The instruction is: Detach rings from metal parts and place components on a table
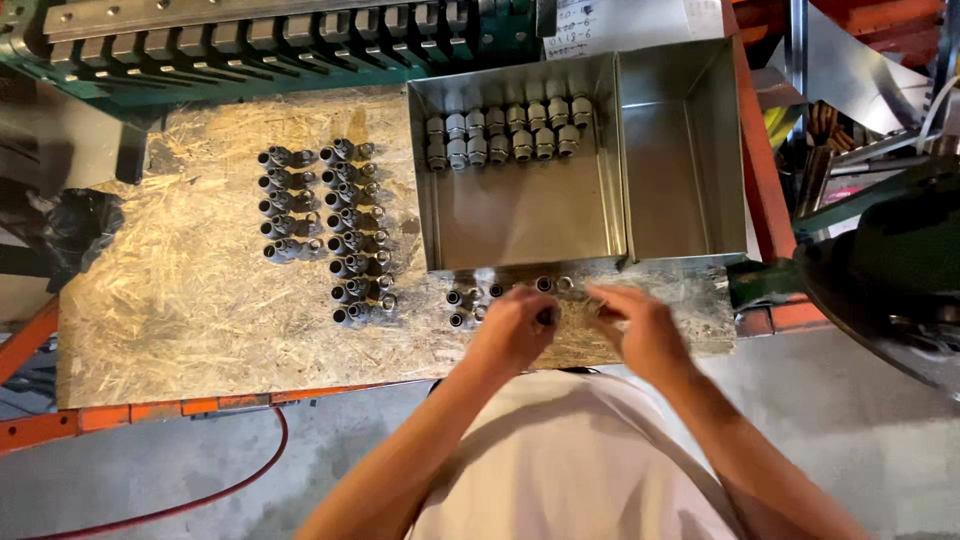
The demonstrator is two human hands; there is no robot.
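A: what's in the hands?
B: left hand [512,330] pinches a small dark fitting [545,317] on the worktop [180,290], just below the tray [520,215]. right hand [645,330] is blurred, fingers curled, can't tell if it grips anything
A: other fittings?
B: rows [325,225] on the left, more in the tray

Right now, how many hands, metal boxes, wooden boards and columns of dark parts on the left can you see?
Hands: 2, the left hand and the right hand
Metal boxes: 2, one with silver parts and one beside it
Wooden board: 1
Columns of dark parts: 2
Total: 7
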